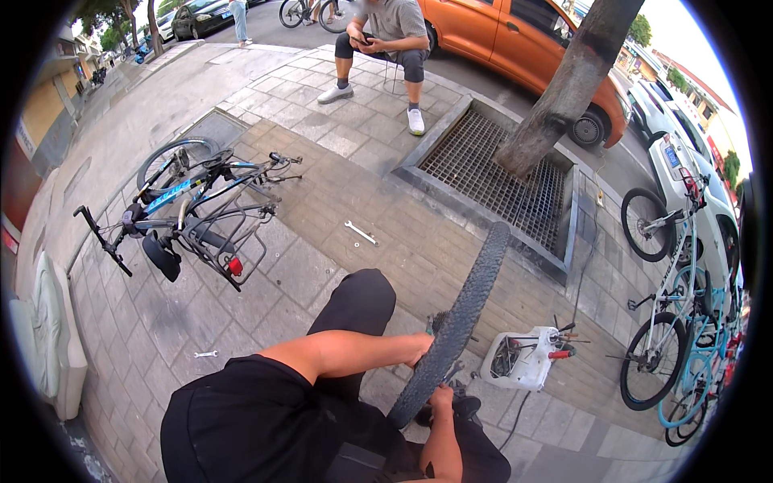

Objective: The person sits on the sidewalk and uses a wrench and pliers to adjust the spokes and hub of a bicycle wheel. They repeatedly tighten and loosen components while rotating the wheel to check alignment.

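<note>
Logged first: one bicycle wheel (463, 310) with knobbly black tyre, standing on edge just left of the white tub (538, 369), taken as landmark. Noted left hand (420, 348) at the wheel's side away from the tub; could not tell whether clenched on a part or merely laid against it, owing to fingers hidden behind the tyre. Noted right hand (441, 395) low on the wheel's tub-facing side, apparently curled; could not tell the object of any grip. Entered also: one red-handled tool (561, 354), protruding from the tub amid assorted others; one wrench (361, 233), lying flat left of the tub and beyond it; one smaller wrench (206, 354), well left of the tub; one blue-and-black bicycle (173, 196) on its side, far left of the tub and beyond; one white bicycle (673, 298), upright, right of the tub; one tree grate (475, 165), beyond the tub. Judged possible: toppling of the wheel onto the tub and spilling of tools, through slackened support from either hand; pinching of fingers, through sudden rolling or turning of the wheel; loss of small parts, through dropping onto jointed paving left of the tub.
</note>
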`<state>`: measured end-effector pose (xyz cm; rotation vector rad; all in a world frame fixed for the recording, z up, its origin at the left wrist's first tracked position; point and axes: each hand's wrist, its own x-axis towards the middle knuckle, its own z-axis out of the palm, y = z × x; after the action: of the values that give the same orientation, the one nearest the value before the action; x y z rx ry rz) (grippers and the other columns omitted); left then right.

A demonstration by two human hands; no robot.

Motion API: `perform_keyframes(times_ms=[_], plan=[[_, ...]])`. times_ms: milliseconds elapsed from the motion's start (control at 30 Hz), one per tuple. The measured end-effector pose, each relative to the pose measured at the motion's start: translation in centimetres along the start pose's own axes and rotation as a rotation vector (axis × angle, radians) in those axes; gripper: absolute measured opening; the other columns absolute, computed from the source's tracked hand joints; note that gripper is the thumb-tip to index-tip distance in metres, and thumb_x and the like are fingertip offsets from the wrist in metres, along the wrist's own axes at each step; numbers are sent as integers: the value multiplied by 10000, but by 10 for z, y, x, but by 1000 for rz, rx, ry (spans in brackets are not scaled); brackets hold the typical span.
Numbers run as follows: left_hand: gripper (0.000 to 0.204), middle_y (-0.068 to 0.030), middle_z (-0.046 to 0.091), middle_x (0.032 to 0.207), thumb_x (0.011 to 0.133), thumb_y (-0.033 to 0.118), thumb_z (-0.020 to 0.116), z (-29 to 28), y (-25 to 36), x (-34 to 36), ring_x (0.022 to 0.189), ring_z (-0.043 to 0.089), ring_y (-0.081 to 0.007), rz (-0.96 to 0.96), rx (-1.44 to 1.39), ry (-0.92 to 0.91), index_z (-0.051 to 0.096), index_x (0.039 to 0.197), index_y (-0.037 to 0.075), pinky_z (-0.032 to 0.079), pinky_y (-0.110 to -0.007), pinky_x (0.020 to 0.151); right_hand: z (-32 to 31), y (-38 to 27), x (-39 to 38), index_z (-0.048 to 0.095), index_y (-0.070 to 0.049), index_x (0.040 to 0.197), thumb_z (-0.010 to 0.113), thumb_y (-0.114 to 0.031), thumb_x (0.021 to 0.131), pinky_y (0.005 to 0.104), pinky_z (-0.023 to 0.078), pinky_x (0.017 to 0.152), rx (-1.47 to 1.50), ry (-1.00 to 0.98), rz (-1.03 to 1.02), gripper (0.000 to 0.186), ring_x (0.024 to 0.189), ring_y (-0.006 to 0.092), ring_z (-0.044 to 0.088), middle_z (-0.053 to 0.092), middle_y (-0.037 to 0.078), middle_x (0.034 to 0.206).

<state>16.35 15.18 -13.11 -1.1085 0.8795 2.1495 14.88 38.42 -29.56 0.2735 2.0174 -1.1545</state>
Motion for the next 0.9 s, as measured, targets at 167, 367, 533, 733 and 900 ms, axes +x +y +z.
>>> perform_keyframes(times_ms=[167, 367, 533, 733, 900], plan=[[308, -179, 732, 809, 986, 239, 575, -6, -2, 14, 666, 727, -317, 7, -13, 44, 724, 919, -22, 615, -533, 600, 2, -7, -6, 664, 27, 951, 595, -163, 976, 321, 538, 488, -41, -9, 23, 204, 591, 193, 666, 671, 101, 781], [332, -137, 741, 889, 1011, 295, 535, -11, 1, 18, 729, 702, -285, 37, 14, -58, 733, 985, 29, 578, -515, 686, 3, -7, -7, 669, 23, 930, 592, -179, 977, 315, 522, 479, -122, -7, 32, 221, 599, 188, 667, 669, 94, 760], [324, -102, 737, 1014, 1020, 309, 519, -53, 11, 59, 885, 675, -261, 250, 306, -306, 724, 1067, 63, 522, -488, 845, 2, -12, 12, 679, 26, 963, 601, -195, 973, 306, 521, 516, -45, -32, -10, 235, 643, 180, 682, 680, 85, 776], [336, -59, 732, 1164, 1032, 326, 499, -82, 11, 78, 1073, 642, -232, 668, 641, -579, 713, 1165, 104, 456, -455, 1036, 2, -65, -31, 680, 38, 1202, 577, -169, 1004, 281, 529, 573, 139, -3, -116, 304, 692, 160, 680, 706, 86, 903], [245, -41, 731, 1088, 1021, 252, 600, -99, 24, 88, 1004, 649, -170, 986, 754, -612, 699, 1138, 61, 512, -390, 926, -1, -60, -30, 683, 45, 1212, 618, -199, 987, 310, 543, 580, 129, -2, -208, 338, 695, 186, 702, 720, 115, 918]])
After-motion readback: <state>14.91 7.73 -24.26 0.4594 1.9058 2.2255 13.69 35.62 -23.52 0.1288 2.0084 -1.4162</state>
